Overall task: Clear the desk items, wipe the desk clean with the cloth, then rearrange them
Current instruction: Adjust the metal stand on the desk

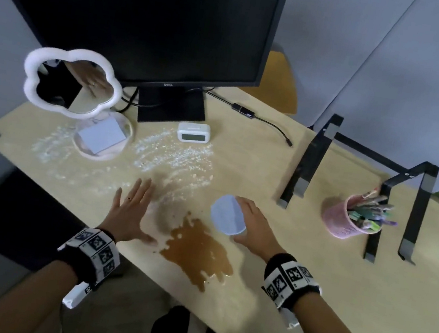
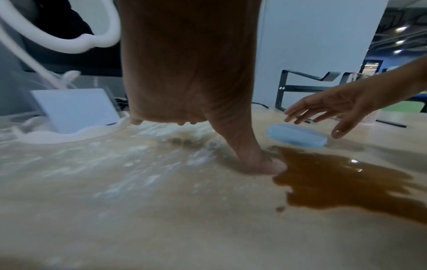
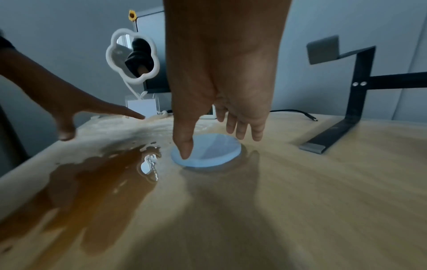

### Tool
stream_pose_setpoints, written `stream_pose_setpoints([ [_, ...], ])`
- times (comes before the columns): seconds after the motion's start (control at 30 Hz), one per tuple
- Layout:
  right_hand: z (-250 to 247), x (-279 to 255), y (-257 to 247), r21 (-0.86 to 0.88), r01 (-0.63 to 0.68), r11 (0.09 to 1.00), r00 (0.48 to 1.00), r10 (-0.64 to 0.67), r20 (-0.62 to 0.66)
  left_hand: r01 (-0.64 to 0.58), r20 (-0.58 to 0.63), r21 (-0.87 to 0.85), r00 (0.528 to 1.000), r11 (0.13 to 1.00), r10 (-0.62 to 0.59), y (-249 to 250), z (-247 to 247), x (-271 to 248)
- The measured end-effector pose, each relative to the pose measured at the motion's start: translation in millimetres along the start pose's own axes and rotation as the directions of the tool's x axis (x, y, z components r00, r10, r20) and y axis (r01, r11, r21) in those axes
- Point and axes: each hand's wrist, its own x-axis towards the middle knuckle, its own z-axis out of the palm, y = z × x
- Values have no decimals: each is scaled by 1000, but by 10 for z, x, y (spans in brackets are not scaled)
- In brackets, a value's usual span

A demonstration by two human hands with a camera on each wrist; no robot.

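**Hands over a soiled desk, right hand above a blue disc**

While both hands hover with fingers spread, the wooden desk (image 1: 269,262) carries two kinds of mess. A brown puddle (image 1: 198,250) lies near the front edge, and white powder (image 1: 174,153) is scattered behind it, toward the monitor (image 1: 140,7). The left hand (image 1: 131,209) is released, palm down, gripping nothing; in the left wrist view its thumb tip (image 2: 272,167) touches the desk right at the puddle's edge. The right hand (image 1: 256,225) is also released, with straight fingers spread over a round blue disc (image 1: 229,214) that lies flat on the desk just right of the puddle. Whether the thumb (image 3: 184,144) touches the disc cannot be told; the other fingers (image 3: 245,127) hang clear above its far rim. A cloud-shaped white mirror (image 1: 71,80) stands at the back left on a round base holding a pale card (image 1: 101,136). A small white clock (image 1: 193,132) sits in front of the monitor foot. To the right stand a black metal stand (image 1: 362,173) and a pink pen cup (image 1: 348,220).
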Motion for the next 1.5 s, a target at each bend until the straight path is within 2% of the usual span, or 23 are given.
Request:
stream_pose_setpoints([
  [0.13,75,203,-10,-65,-3,998,998,7,55,103,130,7,986,995,-103,-222,90,-169],
  [0.27,114,274,-38,-49,-44,998,998,46,41,136,105,38,985,990,-140,-224,182,-191],
  [0.43,144,279,-87,-26,-35,999,999,35,-2,163,93,98,981,982,-172,-174,168,-172],
  [0.73,158,262,-207,-114,-60,992,998,57,-32,196,118,136,970,971,-212,-115,117,-150],
  [0.93,42,71,-137,-95,-72,993,994,62,-95,210,120,154,966,965,-230,-106,130,-143],
  [1.1,-198,-313,189,-71,-175,982,973,162,-165,231,117,161,961,960,-251,-74,140,-130],
  [1.37,-579,-1029,837,-61,-400,914,890,372,-263,258,118,245,949,935,-292,8,137,-83],
  [1.5,-556,-1123,979,-39,-451,892,870,429,-242,269,121,274,943,923,-311,19,139,-64],
])
